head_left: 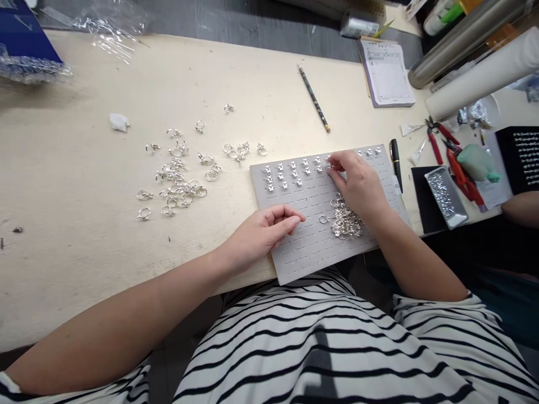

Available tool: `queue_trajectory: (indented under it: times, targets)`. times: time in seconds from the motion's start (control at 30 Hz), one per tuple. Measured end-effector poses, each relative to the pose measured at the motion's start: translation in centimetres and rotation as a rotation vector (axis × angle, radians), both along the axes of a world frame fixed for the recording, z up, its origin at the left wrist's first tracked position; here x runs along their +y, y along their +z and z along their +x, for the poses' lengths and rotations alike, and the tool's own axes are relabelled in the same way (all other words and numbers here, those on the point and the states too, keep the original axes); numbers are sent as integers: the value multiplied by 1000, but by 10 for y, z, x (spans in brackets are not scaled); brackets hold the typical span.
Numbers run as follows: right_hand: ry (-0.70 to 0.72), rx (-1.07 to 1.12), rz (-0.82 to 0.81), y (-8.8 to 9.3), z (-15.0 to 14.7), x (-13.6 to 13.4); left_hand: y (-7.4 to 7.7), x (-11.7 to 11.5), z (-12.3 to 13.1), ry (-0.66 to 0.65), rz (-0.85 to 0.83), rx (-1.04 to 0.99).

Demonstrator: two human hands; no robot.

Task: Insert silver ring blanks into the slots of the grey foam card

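A grey slotted ring display board (303, 247) lies tilted at the table's front edge. Silver rings (293, 165) stand in its upper slots in rows. My right hand (357, 179) is over the upper part of the board, thumb and forefinger pinched on a ring (329, 166) at the end of the second row. Just below that hand, a heap of loose rings (347, 221) rests on the board. My left hand (269, 227) hovers at the board's left side, its fingers curled together; whether anything is inside them is hidden.
More loose rings (181, 188) are scattered on the table to the left. A pencil (314, 96), a notepad (387, 73) and a black pen (395, 163) lie beyond the board. At right are red-handled pliers (435, 143), a small tray of beads (446, 196) and another person's arm (522, 209).
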State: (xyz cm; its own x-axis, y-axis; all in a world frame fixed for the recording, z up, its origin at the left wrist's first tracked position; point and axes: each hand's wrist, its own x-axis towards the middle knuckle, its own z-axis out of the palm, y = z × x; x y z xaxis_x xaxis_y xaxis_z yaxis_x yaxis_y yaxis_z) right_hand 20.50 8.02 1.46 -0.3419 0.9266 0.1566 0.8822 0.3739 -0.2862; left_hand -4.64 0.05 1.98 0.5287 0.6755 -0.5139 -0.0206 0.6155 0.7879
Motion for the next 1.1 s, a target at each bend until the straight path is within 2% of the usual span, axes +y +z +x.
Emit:
queue_trajectory:
  times: [0.17,0.33,0.53,0.63,0.73,0.93,1.1]
  targets:
    - [-20,42,-19,2,0,0,2,-1,0,8,-4,-7]
    - [-83,111,26,18,6,-12,6,0,-1,6,-3,0]
    - [-99,-52,-67,37,10,-41,3,1,-1,22,3,8]
    - [-95,-102,-111,36,12,-46,2,0,0,19,15,14]
    - [-143,-56,-149,27,15,-38,1,0,-1,17,17,14]
    - [-292,-17,-77,13,27,-16,-1,1,-1,7,16,-2]
    - [-191,35,-91,22,34,-26,0,1,-2,8,11,17]
